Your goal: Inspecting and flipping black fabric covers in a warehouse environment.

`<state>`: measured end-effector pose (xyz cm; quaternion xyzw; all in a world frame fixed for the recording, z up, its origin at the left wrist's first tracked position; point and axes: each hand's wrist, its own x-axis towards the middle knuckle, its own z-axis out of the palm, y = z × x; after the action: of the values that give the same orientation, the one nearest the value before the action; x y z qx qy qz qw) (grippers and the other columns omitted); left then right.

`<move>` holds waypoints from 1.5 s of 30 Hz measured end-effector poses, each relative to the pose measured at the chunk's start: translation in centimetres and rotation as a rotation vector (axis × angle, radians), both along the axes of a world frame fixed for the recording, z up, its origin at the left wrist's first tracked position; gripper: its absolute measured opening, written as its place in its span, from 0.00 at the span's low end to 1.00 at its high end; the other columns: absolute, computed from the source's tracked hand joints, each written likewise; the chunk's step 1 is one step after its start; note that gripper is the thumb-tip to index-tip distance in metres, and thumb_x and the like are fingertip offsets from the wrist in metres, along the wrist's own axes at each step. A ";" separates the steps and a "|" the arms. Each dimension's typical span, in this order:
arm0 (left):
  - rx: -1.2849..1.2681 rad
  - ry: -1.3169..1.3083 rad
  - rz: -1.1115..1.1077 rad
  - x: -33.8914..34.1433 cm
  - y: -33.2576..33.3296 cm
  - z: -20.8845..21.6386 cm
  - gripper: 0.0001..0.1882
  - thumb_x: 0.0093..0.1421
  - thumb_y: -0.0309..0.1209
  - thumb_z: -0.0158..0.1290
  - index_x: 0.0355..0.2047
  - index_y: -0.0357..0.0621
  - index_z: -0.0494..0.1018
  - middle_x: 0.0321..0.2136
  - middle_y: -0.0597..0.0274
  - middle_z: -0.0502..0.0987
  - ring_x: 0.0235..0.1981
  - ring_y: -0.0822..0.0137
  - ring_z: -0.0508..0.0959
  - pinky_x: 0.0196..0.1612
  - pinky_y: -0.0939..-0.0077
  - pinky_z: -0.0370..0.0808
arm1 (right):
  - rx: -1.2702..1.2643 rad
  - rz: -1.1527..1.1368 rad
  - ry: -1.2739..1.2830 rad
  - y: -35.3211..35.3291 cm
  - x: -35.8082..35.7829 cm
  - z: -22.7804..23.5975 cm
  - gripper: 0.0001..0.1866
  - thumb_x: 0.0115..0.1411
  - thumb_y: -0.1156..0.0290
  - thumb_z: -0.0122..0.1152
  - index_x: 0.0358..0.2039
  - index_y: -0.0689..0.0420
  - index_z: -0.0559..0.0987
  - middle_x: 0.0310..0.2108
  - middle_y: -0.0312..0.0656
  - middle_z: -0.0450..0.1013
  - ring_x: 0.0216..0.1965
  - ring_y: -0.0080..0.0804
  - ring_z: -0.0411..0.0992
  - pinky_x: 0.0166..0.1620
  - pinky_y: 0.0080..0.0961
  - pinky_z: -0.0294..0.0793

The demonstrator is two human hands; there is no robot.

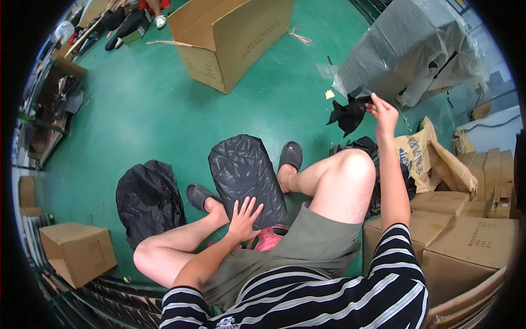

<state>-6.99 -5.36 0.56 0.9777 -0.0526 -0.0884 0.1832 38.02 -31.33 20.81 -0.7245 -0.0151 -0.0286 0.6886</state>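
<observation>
- The black-wrapped bundle [244,164] is placed between the feet, in front of the seated person; whether it stands or leans on something cannot be told.
- Its near end is covered by the left hand [245,220], laid flat with fingers spread and nothing grasped.
- A ragged black scrap [348,116] is pinched between thumb and fingers of the right hand [384,116], raised to the right, well apart from the bundle.
- For steady work, the bundle is probably best braced by the open palm, with pressure spread so that the thin-looking wrap is not torn.
- The scrap is best gripped firmly and held clear of the bundle, since such light film could cling or drift.
- A second black bag [149,200] is set on the green floor [126,115] to the left; more black bags [402,178] are partly hidden behind the right knee.
- On the far side, an open carton [249,52] and a plastic-covered block [405,46] are seen.
- To the right, a yellow sack [419,156] is set beside stacked cartons [468,244]; to the near left, a closed carton [79,253] is seen.
</observation>
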 end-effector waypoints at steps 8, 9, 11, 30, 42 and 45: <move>-0.120 0.312 0.026 -0.4 -3.3 1.7 0.53 0.51 0.62 0.56 0.69 0.45 0.52 0.69 0.36 0.46 0.71 0.40 0.46 0.66 0.33 0.44 | 0.222 0.327 -0.331 9.3 -12.6 8.9 0.10 0.60 0.77 0.63 0.40 0.69 0.81 0.31 0.36 0.77 0.30 0.19 0.72 0.37 0.17 0.71; -0.247 0.353 0.027 1.1 -2.9 3.3 0.51 0.53 0.62 0.55 0.69 0.45 0.53 0.68 0.37 0.50 0.70 0.43 0.51 0.66 0.36 0.49 | 0.300 0.343 -0.335 10.1 -14.0 8.8 0.10 0.60 0.77 0.63 0.41 0.69 0.80 0.33 0.36 0.77 0.31 0.19 0.72 0.39 0.16 0.71; -0.811 -0.030 0.219 3.3 -1.8 6.1 0.43 0.58 0.46 0.60 0.66 0.36 0.55 0.64 0.38 0.60 0.63 0.48 0.65 0.65 0.57 0.61 | 0.467 0.562 -0.337 10.9 -16.1 8.3 0.14 0.62 0.76 0.60 0.47 0.67 0.76 0.42 0.39 0.77 0.41 0.22 0.75 0.47 0.20 0.73; -0.880 -0.713 0.624 6.8 0.6 21.1 0.40 0.51 0.20 0.62 0.63 0.39 0.55 0.54 0.52 0.64 0.49 0.66 0.73 0.55 0.73 0.68 | 0.875 0.873 0.637 12.4 -20.3 1.1 0.16 0.70 0.70 0.44 0.51 0.64 0.74 0.47 0.43 0.76 0.45 0.30 0.76 0.52 0.29 0.75; -1.146 -0.602 0.880 3.4 4.1 21.1 0.11 0.63 0.19 0.53 0.46 0.33 0.72 0.39 0.64 0.76 0.39 0.78 0.75 0.46 0.84 0.71 | 0.417 0.756 0.240 15.5 -25.8 -0.2 0.45 0.52 0.83 0.67 0.68 0.58 0.55 0.58 0.45 0.68 0.59 0.32 0.66 0.61 0.25 0.63; -1.042 -0.668 0.918 2.4 5.8 20.7 0.09 0.63 0.20 0.53 0.44 0.34 0.74 0.37 0.68 0.77 0.37 0.80 0.74 0.42 0.85 0.70 | 0.353 0.712 0.216 15.2 -24.2 -1.8 0.27 0.56 0.87 0.56 0.58 0.64 0.71 0.46 0.43 0.76 0.49 0.27 0.73 0.55 0.22 0.70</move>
<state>-4.55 0.40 21.26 0.6637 0.2707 0.3326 0.6129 13.86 -16.15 18.99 -0.5435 -0.1872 0.2857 0.7668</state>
